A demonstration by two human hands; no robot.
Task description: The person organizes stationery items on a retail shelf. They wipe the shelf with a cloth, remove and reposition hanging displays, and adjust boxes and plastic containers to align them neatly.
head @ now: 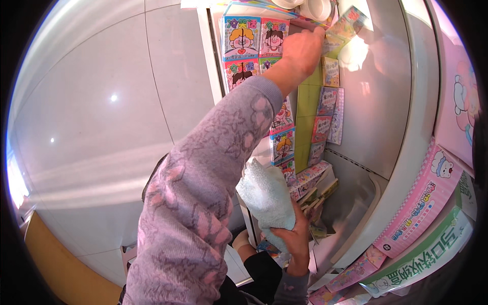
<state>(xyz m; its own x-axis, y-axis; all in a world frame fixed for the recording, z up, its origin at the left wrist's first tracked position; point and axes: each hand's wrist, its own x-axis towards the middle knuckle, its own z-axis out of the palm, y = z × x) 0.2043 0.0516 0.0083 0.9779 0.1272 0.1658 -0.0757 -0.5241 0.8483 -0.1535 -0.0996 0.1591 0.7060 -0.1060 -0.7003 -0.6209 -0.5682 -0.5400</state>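
Observation:
My left hand (305,49) reaches across to the far end of a shelf, its fingers closed at the corner of a tilted colourful booklet (349,23). The fingertips are partly hidden behind the hand. Rows of small cartoon-covered books (241,38) lie just left of and below it. Nearer to me, my right hand (295,232) grips a bunched pale mint towel (267,198), thumb in front and fingers on its right side. My left sleeve covers part of the book rows. Smaller booklets (326,101) line the shelf's right side, past a yellow-green strip (308,106).
A shiny metal panel (375,103) bounds the shelf on the right. Pink and green printed boxes (411,202) stand beyond it. White cups (316,9) are at the far end. Pale tiled floor (95,95) spreads left, with a curved wooden surface (63,263) at lower left.

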